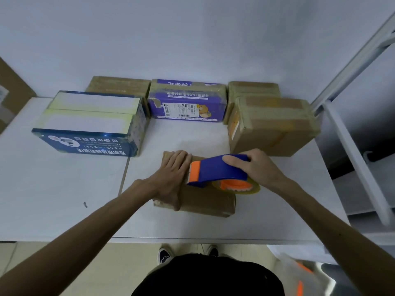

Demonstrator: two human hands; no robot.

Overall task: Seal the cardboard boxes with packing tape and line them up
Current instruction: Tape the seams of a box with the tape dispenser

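While over white table [64, 199], pale wall [192, 39] behind: left hand [171, 176] flat on box [205, 201], right hand [254, 167] round dispenser [215, 169].

6 boxes [273, 124], 1 tape dispenser [215, 169].

Top of small brown cardboard box [205, 201] largely covered by left hand [171, 176] and blue-and-orange tape dispenser [215, 169]. Its yellowish tape roll [255, 188] is half hidden. Label print on purple printed box [186, 103] too small to read. At 5 o'clock, orange-and-clear object [303, 276] blurred, cut by the bottom edge.
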